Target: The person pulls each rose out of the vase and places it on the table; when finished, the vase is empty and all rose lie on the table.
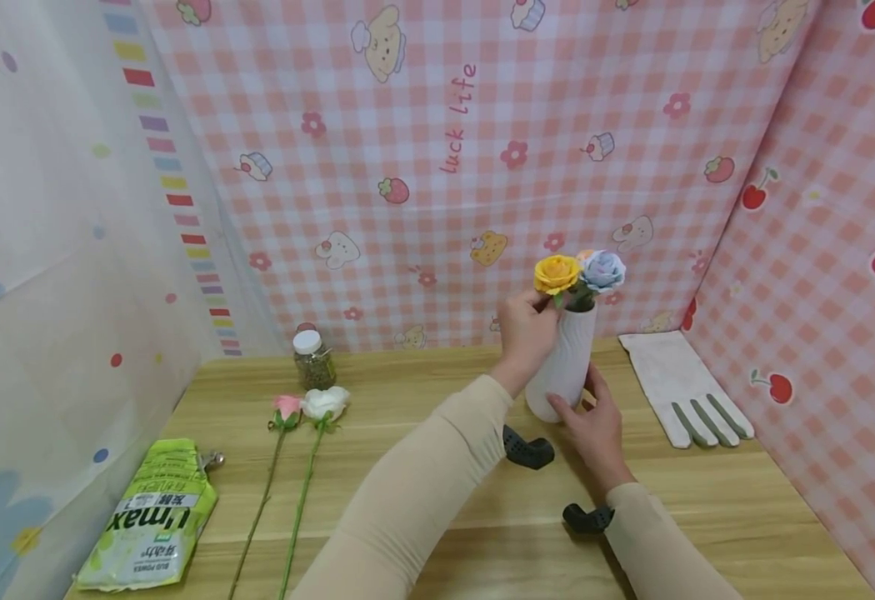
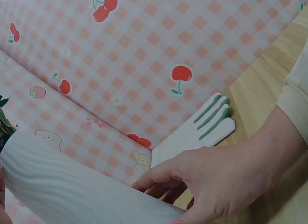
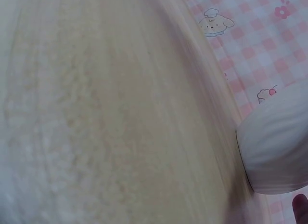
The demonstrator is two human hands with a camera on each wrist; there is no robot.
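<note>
Head view has both hands on the white ribbed vase near the back of the desk. The right hand cups the vase low down on its near side, fingers lightly curled against the wall. Its own wrist view is mostly blur, so finger detail there is anyone's guess. The left hand is up at the neck, fingers pinched around the stem just under the yellow flower. A blue-grey flower sits right beside the yellow one in the mouth of the vase.

Risk, as I see it: the vase is tall and narrow with the weight up top. If the left hand tugs or shoves the stem sideways while the lower grip is that loose, the vase could tip or the blue-grey flower could get dragged out with it.

Further out: a white glove lies to the right of the hands, near but not touching. Well off to the left lie a pink flower and a white flower, with a small capped jar behind them and a green packet beyond.
</note>
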